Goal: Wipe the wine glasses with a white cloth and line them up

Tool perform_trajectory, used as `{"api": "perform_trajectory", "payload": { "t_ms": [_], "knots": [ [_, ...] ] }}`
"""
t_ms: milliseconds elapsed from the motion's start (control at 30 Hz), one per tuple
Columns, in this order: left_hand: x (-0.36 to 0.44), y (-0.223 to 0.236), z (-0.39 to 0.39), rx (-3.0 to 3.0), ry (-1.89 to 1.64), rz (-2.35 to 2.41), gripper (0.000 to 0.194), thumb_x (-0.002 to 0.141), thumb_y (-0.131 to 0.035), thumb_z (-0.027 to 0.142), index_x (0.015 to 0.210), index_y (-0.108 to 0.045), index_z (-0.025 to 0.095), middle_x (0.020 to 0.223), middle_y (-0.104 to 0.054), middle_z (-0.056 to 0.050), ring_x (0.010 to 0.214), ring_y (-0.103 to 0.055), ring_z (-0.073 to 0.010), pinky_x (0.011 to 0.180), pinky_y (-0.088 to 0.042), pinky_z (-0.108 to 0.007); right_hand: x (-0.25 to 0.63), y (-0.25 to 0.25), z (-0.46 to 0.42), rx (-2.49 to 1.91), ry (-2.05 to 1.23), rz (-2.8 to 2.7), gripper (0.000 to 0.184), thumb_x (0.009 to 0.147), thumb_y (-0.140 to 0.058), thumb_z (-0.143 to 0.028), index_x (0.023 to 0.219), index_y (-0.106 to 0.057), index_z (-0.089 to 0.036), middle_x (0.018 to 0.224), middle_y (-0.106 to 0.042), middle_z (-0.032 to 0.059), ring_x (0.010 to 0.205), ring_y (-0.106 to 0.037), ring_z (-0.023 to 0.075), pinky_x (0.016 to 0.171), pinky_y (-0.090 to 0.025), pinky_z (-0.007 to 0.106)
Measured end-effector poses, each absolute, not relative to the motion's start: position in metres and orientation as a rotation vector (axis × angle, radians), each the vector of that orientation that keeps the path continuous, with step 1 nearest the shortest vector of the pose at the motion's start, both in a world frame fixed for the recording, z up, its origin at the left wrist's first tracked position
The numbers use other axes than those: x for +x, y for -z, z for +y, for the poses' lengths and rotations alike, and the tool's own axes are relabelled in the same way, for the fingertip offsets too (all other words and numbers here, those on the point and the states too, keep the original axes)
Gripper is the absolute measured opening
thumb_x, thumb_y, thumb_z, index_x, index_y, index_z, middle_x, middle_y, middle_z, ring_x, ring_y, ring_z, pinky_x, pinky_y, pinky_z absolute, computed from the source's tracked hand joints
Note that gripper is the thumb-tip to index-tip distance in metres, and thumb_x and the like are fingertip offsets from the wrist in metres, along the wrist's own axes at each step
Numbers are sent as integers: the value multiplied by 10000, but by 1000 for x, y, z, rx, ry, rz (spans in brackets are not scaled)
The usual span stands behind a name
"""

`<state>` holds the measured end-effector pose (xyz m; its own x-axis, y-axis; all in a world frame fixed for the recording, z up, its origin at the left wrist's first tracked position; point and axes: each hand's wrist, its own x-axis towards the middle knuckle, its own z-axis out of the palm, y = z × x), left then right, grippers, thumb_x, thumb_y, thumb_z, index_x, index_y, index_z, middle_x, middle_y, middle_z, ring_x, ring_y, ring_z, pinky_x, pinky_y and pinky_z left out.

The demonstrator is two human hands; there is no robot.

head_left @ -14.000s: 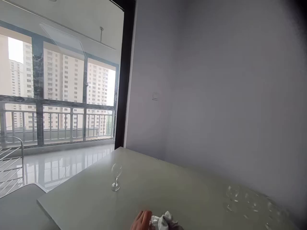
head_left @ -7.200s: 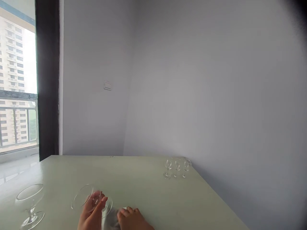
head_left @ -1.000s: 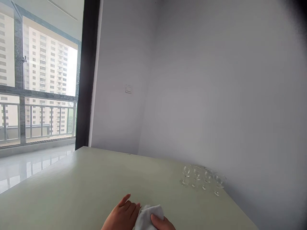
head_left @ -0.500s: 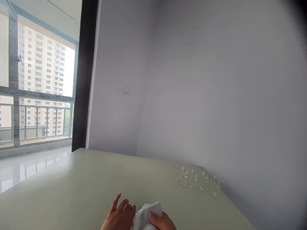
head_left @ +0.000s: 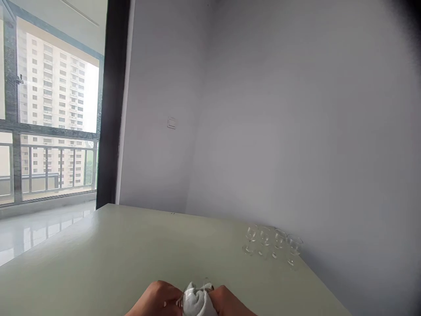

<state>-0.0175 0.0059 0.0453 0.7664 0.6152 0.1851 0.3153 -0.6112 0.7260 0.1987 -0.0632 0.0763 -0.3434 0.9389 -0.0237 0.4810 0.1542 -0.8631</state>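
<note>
From where I stand, the wiping looks part done, with one piece very much in hand. Four stemmed glasses point(head_left: 280, 240) stand upright in a row towards the right edge of the surface point(head_left: 131, 245), near the wall point(head_left: 279, 145); I'd count those as dealt with, though I can't make out from here how clean they are. Another glass point(head_left: 206, 284) is at the near edge of my view, between the two hands, mostly covered by a bunched white cloth point(head_left: 196, 302), so that only clear bits of it show beside the folds. The left hand point(head_left: 158, 299) has its fingers curled in and seems to pinch the glass at its side; the right hand point(head_left: 229, 302) is bunched against the cloth, gripping it by the look of things, but its fingertips are buried and I can't tell exactly how they lie. What remains, in my judgement, is the rest of this rubbing and then standing the glass down, since it isn't with the row yet. Whether any others wait out of sight, I can't say.
</note>
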Motion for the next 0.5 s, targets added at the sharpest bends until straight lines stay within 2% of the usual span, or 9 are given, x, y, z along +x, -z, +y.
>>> {"api": "perform_trajectory", "payload": {
  "t_ms": [67, 133, 200, 300, 367, 433, 500],
  "knots": [
    [-18, -49, 2, 2017, -416, 642, 651, 614, -461, 818, 532, -512, 174, 529, -357, 51, 517, -345, -95, 472, -237, -235, 207, -84, -64, -1380, -1130, -1952, 205, 573, -734, -371, 633, -660, -190, 571, -585, -42, 597, -525, 130, 526, -331, 221],
    [-18, -53, 0, 1979, -347, 605, 677, 598, -443, 839, 552, -527, 169, 547, -348, 53, 524, -346, -93, 448, -233, -224, 213, -87, -65, -1437, -1207, -1927, 184, 593, -725, -363, 619, -654, -195, 564, -588, -41, 602, -543, 134, 539, -342, 221],
    [-17, -52, -2, 2097, -411, 694, 580, 706, -475, 739, 647, -596, 174, 572, -465, 42, 553, -439, -109, 476, -299, -218, 215, -85, -66, -1473, -1265, -1772, 239, 565, -752, -356, 734, -681, -203, 660, -637, -34, 667, -578, 159, 585, -374, 227],
    [-12, -44, -5, 2706, -875, 919, 225, 869, -480, 363, 961, -630, 223, 715, -670, 23, 650, -605, -149, 669, -429, -261, 208, -76, -66, -1397, -1299, -1410, 458, 542, -770, -403, 926, -676, -172, 855, -668, 19, 820, -597, 206, 708, -416, 265],
    [-9, -36, -6, 3123, -1232, 928, 267, 890, -415, 218, 1106, -571, 204, 811, -710, -2, 715, -651, -174, 818, -429, -320, 201, -68, -67, -1298, -1350, -1187, 526, 545, -755, -466, 933, -661, -123, 874, -661, 63, 853, -595, 223, 772, -423, 307],
    [-7, -29, -7, 3314, -1428, 885, 293, 912, -336, 208, 1095, -560, 159, 792, -708, -24, 658, -648, -184, 762, -440, -334, 196, -62, -68, -1295, -1343, -1082, 538, 544, -746, -479, 898, -654, -85, 843, -659, 93, 824, -597, 232, 785, -425, 338],
    [-8, -27, -6, 3310, -1384, 856, 270, 910, -352, 221, 1067, -561, 153, 745, -699, -18, 569, -617, -171, 607, -421, -307, 194, -58, -71, -1416, -1271, -1086, 503, 535, -761, -406, 918, -658, -95, 833, -666, 86, 785, -598, 231, 755, -426, 344]
  ]
}}
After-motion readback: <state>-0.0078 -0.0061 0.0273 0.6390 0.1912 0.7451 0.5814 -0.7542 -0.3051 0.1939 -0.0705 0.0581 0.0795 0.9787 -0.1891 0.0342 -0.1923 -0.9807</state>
